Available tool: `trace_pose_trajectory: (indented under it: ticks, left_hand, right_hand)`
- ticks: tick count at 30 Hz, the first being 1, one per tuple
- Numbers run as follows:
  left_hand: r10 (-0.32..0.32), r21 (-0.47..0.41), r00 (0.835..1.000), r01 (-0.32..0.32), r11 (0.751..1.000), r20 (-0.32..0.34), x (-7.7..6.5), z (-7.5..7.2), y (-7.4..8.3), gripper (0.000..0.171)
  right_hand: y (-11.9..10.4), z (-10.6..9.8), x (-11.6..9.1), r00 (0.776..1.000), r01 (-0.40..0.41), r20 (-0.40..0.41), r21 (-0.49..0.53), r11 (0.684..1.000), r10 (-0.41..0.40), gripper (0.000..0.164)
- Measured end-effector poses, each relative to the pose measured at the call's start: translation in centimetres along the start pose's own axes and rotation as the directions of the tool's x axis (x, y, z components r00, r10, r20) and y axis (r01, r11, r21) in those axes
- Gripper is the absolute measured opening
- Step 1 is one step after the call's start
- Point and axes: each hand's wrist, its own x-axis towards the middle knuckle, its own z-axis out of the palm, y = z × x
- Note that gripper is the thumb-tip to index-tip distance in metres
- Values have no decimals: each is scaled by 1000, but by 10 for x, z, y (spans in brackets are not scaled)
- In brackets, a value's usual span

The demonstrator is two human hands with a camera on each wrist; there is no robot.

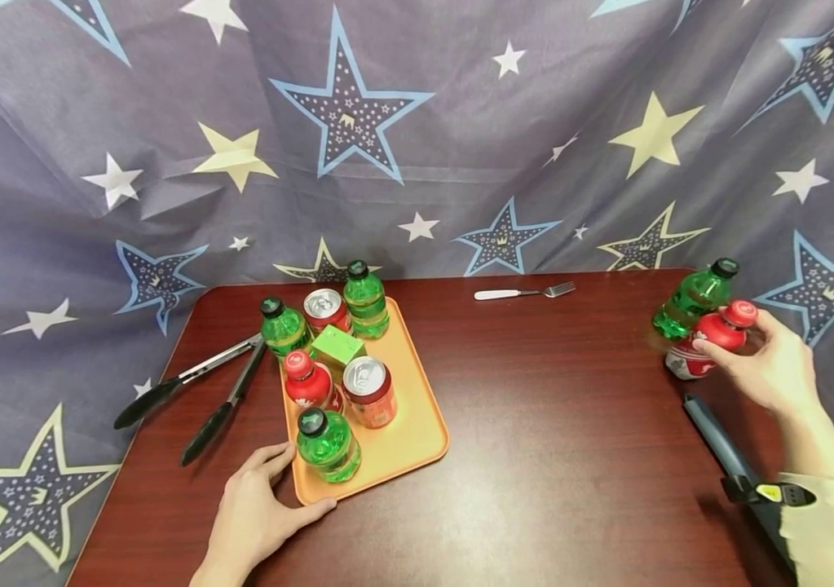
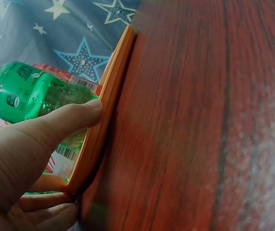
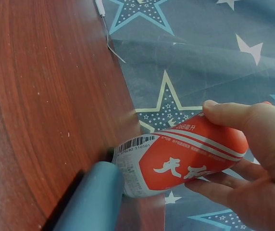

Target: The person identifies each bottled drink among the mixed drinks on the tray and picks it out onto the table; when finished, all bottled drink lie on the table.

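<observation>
At the right of the table, my right hand grips a red bottle with a white label band, thumb on one side and fingers on the other. A green bottle stands just behind it. My left hand holds the near left corner of an orange tray, its thumb along the front rim and fingers at the left side. The tray bears three green bottles, the nearest one close to that hand, plus a red bottle, two cans and a green box.
Black-handled tongs lie spread left of the tray. A white-handled fork rests near the back edge. Below the right hand lies a long blue-grey and black object, partly hidden by the sleeve. A star-patterned curtain hangs behind the table.
</observation>
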Motion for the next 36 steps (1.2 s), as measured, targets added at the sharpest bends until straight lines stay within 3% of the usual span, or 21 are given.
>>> trace_pose_trajectory:
  ticks: [28, 36]
  left_hand:
    - [-24, 20, 1000, 24, 1000, 17, -14, 3, -3, 105]
    - [6, 0, 1000, -6, 1000, -12, 1, 2, -2, 101]
  right_hand:
    - [10, 2, -5, 997, -67, 31, -11, 998, 67, 68]
    - [5, -1, 4, 995, -104, 6, 33, 994, 104, 61]
